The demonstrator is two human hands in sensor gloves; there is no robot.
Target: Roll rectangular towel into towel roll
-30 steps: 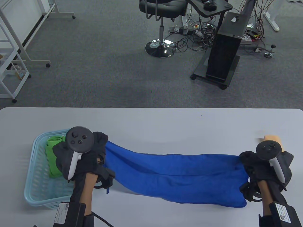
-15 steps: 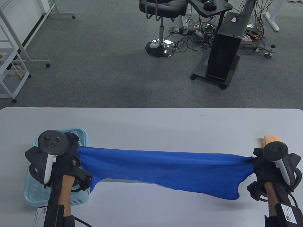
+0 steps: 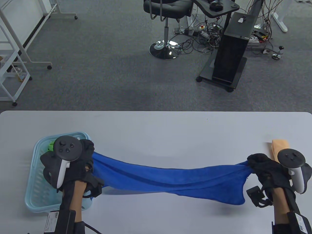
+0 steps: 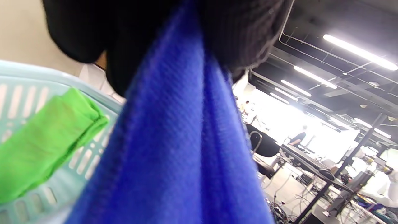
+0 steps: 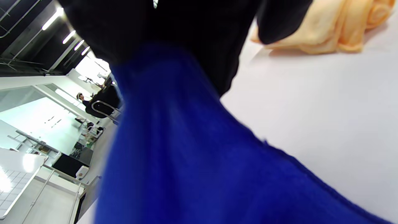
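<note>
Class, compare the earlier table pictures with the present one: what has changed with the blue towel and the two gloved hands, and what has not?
The left hand swung left over the light blue plastic basket, then came partway back right. The right hand went right, then returned slightly. The blue towel was pulled taut, then sagged and twisted. Both hands still grip its ends; the basket and rolled peach towel stayed.

Bright even light, blurred wrist views
</note>
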